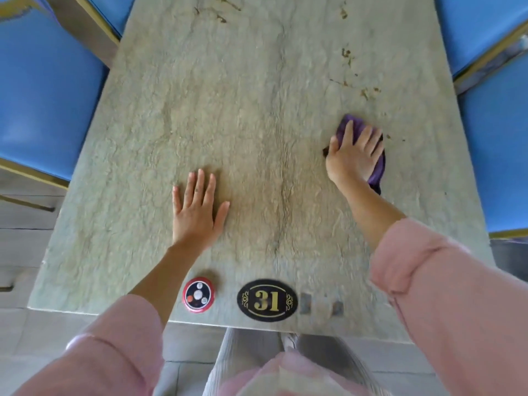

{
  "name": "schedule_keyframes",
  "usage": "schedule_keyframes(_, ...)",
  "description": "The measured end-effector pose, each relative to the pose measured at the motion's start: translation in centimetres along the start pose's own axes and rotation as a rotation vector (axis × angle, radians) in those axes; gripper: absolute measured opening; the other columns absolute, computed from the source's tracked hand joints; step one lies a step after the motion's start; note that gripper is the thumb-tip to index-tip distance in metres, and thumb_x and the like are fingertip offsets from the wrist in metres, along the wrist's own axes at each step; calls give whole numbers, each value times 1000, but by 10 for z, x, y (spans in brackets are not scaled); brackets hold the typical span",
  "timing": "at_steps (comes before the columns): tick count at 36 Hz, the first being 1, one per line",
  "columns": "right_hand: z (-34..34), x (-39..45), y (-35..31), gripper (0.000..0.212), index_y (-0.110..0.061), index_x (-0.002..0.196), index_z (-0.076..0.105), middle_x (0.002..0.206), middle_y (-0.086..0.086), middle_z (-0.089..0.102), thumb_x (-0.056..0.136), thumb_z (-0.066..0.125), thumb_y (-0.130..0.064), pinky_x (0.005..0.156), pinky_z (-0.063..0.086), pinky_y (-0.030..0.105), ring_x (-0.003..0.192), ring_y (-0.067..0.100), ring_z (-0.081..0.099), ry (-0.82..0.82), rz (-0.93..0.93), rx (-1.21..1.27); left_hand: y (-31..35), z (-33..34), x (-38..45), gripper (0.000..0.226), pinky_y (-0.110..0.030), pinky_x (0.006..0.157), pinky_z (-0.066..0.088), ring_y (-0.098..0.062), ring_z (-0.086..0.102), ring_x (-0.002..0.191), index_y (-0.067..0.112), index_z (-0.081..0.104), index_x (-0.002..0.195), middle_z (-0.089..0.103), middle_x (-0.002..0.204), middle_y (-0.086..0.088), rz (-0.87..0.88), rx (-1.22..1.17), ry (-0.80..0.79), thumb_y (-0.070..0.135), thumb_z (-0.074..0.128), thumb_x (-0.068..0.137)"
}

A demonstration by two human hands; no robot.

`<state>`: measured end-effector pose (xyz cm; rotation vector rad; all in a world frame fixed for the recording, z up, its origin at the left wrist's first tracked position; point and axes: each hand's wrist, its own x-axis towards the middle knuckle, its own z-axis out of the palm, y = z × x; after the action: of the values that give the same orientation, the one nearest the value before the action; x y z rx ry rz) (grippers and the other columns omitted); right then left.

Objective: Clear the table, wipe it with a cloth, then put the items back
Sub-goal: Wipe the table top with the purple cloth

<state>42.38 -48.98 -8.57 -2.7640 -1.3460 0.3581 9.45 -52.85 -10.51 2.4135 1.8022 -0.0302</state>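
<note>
Under the right hand (353, 155) most of the purple cloth (376, 170) is hidden; only crumpled soft edges show past the spread fingers pressing it onto the table (257, 110), toward the right side. Brown crumbs (347, 54) just beyond are small and blurred. Flat on the rough, stone-like top lies the left hand (195, 211), fingers straight, holding nothing. Near the front edge sit a round red button (198, 294) and a black oval plate (267, 300) reading 31. Blue chair seats (43, 95) are cut off at both sides.
</note>
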Motion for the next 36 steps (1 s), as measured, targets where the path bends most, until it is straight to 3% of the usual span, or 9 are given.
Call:
schedule_keyframes(5, 23, -68, -62, 58, -27, 155, 14, 163, 11, 4, 102, 17, -50, 122, 1, 48, 150, 35, -1, -15, -426, -27, 1, -2, 0, 68, -53, 120, 1, -22, -6, 149, 19, 5, 154, 0, 162, -5, 2, -11, -9, 56, 13, 98)
schedule_keyframes(10, 42, -178, -21, 55, -23, 153, 30, 162, 11, 17, 103, 30, -45, 119, 15, 51, 150, 32, 10, -65, -771, -1, 1, -5, 1, 69, -52, 120, -1, -21, -8, 149, 19, 3, 154, -2, 162, -4, -7, -16, -42, 57, 11, 97)
schedule_keyframes(14, 34, -203, 62, 54, -26, 151, 33, 161, 9, 20, 101, 35, -44, 119, 18, 51, 150, 29, 12, -49, -661, -61, 1, -6, 1, 71, -52, 119, -1, -22, -10, 149, 18, 1, 154, -4, 162, -5, -3, 6, -69, 58, 8, 96)
schedule_keyframes(18, 15, -160, 119, 59, -25, 152, 32, 160, 15, 21, 98, 26, -49, 120, 15, 51, 148, 33, 15, -5, -259, -51, 0, -7, 2, 71, -54, 119, 0, -23, -11, 149, 17, 1, 154, -5, 162, -6, 5, 10, -82, 57, 9, 97)
schedule_keyframes(23, 10, -89, 73, 66, -22, 155, 18, 162, 18, 9, 97, 12, -54, 120, 5, 55, 149, 37, 2, 34, 103, -2, 8, -12, -2, 68, -55, 117, -9, -25, -16, 148, 17, 1, 154, -8, 162, -7, -32, -42, -76, 52, 19, 99)
schedule_keyframes(25, 13, -86, 35, 63, -23, 156, 15, 162, 16, 5, 99, 13, -52, 120, 3, 54, 149, 37, -1, 20, 20, -5, 18, -14, -4, 66, -55, 117, -11, -25, -18, 147, 17, 1, 154, -9, 162, -6, -45, -63, -73, 49, 21, 100)
schedule_keyframes(29, 28, -138, -10, 58, -27, 156, 10, 163, 11, 2, 103, 14, -49, 121, 3, 51, 150, 34, -2, -5, -372, -30, 43, -16, -14, 63, -56, 117, -10, -23, -19, 147, 19, -1, 154, -11, 162, -5, -45, -99, -94, 46, 18, 101)
schedule_keyframes(33, 38, -210, 36, 55, -22, 153, 29, 161, 13, 18, 103, 29, -45, 119, 12, 55, 150, 33, 12, -36, -599, -30, 71, -15, -31, 60, -56, 117, -10, -23, -19, 147, 19, -1, 154, -11, 162, -5, -53, -123, -107, 40, 19, 102)
schedule_keyframes(36, 34, -239, 110, 54, -22, 150, 37, 159, 13, 26, 100, 36, -44, 117, 12, 62, 148, 33, 19, -40, -566, -112, 94, -13, -49, 59, -55, 116, -12, -24, -19, 147, 19, -1, 154, -11, 162, -5, -40, -136, -114, 38, 19, 102)
